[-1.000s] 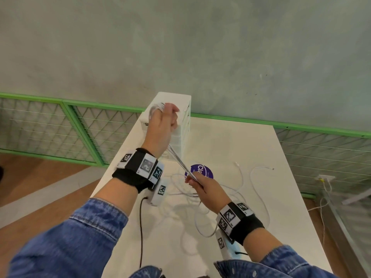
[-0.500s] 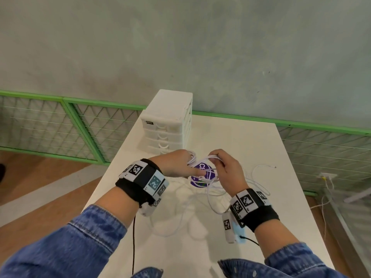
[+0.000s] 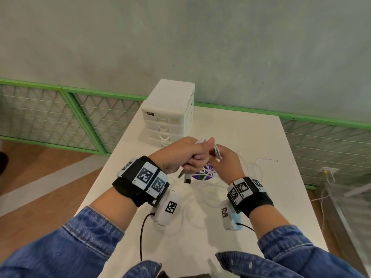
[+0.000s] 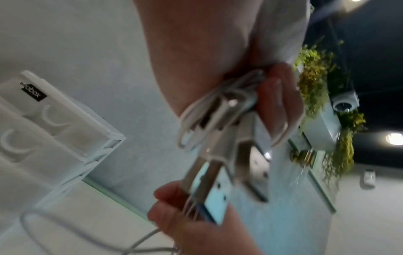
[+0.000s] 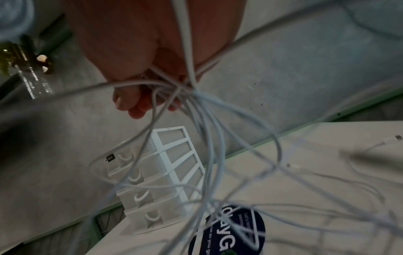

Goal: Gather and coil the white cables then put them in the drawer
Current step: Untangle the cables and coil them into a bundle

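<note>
In the head view, the left hand (image 3: 181, 155) is sitting at the centre of the frame, its fingers curled tight around a bundle of white cables (image 3: 215, 150), with two plugs hanging out below the fist. The right hand (image 3: 226, 163) is just beside it to the right, its fingers closing around the same strands; more loose cable is trailing over the white table (image 3: 241, 133) toward the right of the frame. A round purple sticker (image 3: 202, 174) is showing on the table beneath the hands. The small white drawer unit (image 3: 168, 119) is standing above the hands at the upper centre, all its drawers shut. In the left wrist view, the left hand (image 4: 229, 69) is filling the upper middle, fingers gripping folded loops of cables (image 4: 209, 110) and the metal plugs, while the right hand (image 4: 185, 215) is pinching strands at the bottom centre; the drawer unit (image 4: 50, 124) is at the left edge. In the right wrist view, the right hand (image 5: 148, 57) is at the upper left, its fingers holding a knot of cables (image 5: 196, 96) that are fanning down over the drawer unit (image 5: 165, 181) in the middle and the sticker (image 5: 229, 231) at the bottom.
</note>
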{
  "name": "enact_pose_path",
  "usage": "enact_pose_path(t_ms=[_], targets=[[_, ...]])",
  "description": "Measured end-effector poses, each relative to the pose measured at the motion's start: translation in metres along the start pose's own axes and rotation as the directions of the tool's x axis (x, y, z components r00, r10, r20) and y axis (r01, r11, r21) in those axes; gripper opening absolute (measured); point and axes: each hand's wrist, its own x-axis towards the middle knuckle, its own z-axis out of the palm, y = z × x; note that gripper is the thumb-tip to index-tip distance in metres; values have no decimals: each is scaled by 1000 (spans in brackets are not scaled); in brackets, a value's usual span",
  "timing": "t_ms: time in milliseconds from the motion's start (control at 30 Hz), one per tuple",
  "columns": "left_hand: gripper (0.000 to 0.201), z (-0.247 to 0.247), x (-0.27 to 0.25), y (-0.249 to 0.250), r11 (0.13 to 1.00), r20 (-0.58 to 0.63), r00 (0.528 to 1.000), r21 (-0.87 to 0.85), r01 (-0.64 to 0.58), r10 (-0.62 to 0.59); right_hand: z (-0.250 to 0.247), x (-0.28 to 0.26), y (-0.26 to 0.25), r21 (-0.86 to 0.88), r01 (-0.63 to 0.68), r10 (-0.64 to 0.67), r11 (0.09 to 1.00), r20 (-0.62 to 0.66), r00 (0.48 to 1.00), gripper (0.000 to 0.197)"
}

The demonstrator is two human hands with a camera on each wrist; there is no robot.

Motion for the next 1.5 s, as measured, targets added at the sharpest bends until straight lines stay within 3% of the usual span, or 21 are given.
enact_pose_path(t_ms=[67, 167, 267, 400, 500, 600, 700, 833, 900, 1000, 1100, 1167, 1233, 1267, 1333, 1400, 1500], targets=[[55, -4, -4, 9, 984, -14, 995, -151, -99, 98, 3, 0, 10, -16, -25, 26, 1000, 39, 999, 14], [55, -14, -8, 22, 915, -98, 975, -338, -221, 200, 4, -10, 31, -46, -166, 170, 985, 81, 982, 25], [55, -18, -8, 25, 895, -205, 956, -351, -274, 212, 5, -14, 42, -67, -164, 170, 984, 81, 982, 32], [52, -16, -8, 23, 919, -283, 942, -291, -264, 181, 1, -13, 48, -144, -125, 124, 982, -16, 992, 67], [52, -16, -9, 26, 942, -318, 933, -226, -246, 168, -6, -12, 42, -216, -75, 31, 974, -198, 980, 52], [57, -25, -12, 31, 912, -434, 882, -258, -320, 186, -12, -12, 39, -324, -27, -86, 946, -330, 940, 29], [61, -37, -18, 33, 901, -545, 815, -229, -370, 196, -17, -13, 46, -453, 37, -193, 891, -304, 933, 37], [60, -35, -18, 27, 896, -588, 783, -208, -392, 206, -16, -13, 47, -510, -3, -165, 860, -285, 944, 41], [60, -33, -18, 24, 881, -584, 783, -230, -414, 215, -19, -15, 45, -471, -49, -90, 881, -268, 959, 46], [61, -35, -20, 23, 849, -605, 763, -262, -459, 226, -27, -18, 47, -251, -292, 231, 923, -245, 942, 38], [62, -44, -25, 29, 756, -646, 724, -342, -557, 241, -34, -22, 66, -166, -530, 507, 831, -162, 846, 37], [60, -55, -33, 35, 702, -676, 691, -360, -615, 258, -39, -30, 88, -190, -656, 655, 730, -78, 752, 38], [59, -64, -39, 40, 733, -663, 700, -333, -593, 265, -41, -40, 100, -286, -721, 749, 631, -16, 662, 39], [58, -65, -40, 41, 776, -639, 724, -308, -550, 260, -41, -43, 99, -335, -719, 764, 609, 3, 646, 39], [56, -57, -34, 38, 873, -579, 784, -236, -426, 226, -38, -39, 89, -338, -687, 727, 643, -12, 686, 40], [54, -44, -25, 33, 935, -506, 842, -174, -310, 186, -34, -30, 69, -186, -626, 623, 758, -79, 778, 44], [51, -25, -13, 28, 978, -410, 903, -99, -183, 128, -28, -15, 19, 26, -280, 280, 960, -164, 946, 50]])
